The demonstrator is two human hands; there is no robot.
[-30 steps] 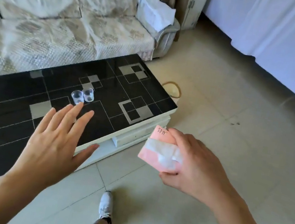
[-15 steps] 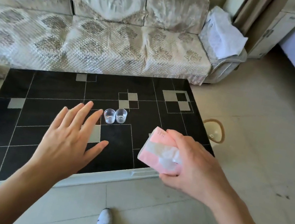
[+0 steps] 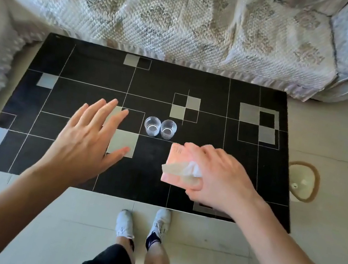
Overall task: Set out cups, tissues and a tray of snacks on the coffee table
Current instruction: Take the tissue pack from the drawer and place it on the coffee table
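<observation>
Two small clear cups (image 3: 159, 127) stand side by side near the middle of the black patterned coffee table (image 3: 86, 70). My right hand (image 3: 218, 177) grips a pink tissue pack (image 3: 174, 166) with a white tissue poking from its top. I hold the pack just above the table, in front of the cups and slightly to their right. My left hand (image 3: 90, 140) hovers over the table left of the cups, fingers straight and spread, holding nothing. No tray of snacks is in view.
A quilted sofa (image 3: 188, 18) runs along the table's far side and wraps round its left end. A round brown-rimmed object (image 3: 303, 182) lies on the tiled floor right of the table. My feet (image 3: 142, 224) stand at the table's near edge.
The view has swung from the table's right corner to face it squarely. Both hands now hang over the tabletop, and the tissue pack has come closer to the cups.
</observation>
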